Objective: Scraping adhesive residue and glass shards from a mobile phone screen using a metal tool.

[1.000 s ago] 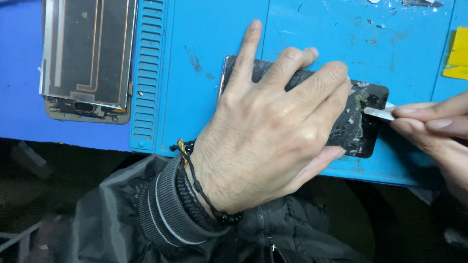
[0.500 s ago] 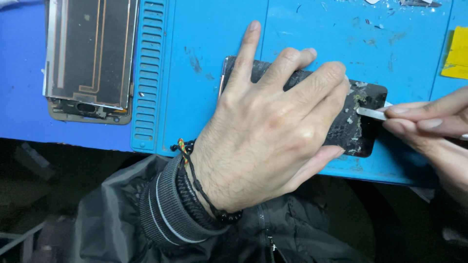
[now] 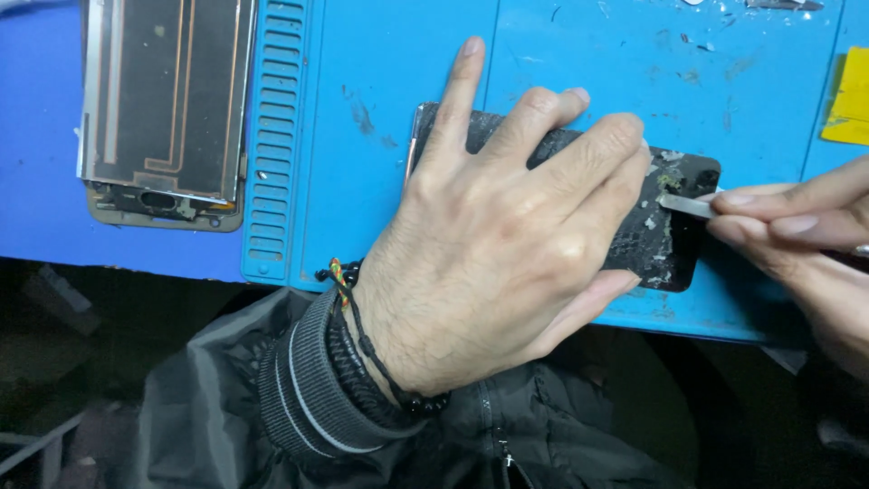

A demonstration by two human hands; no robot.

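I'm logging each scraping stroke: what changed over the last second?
The metal tool tip in the right hand slid slightly left, further onto the cracked phone panel. The left hand stayed pressed flat on it; the phone frame didn't move.

Left hand (image 3: 489, 244) lay palm down, fingers spread and stretched forward, thumb angled out to the right, wrist bent slightly and wrapped in a dark ribbed cuff and braided cords. Right hand (image 3: 797, 235) reached in from the right edge, fingertips pinched together and pointing left toward the left hand's fingertips, close beside them, the rest of the hand cut off by the frame.
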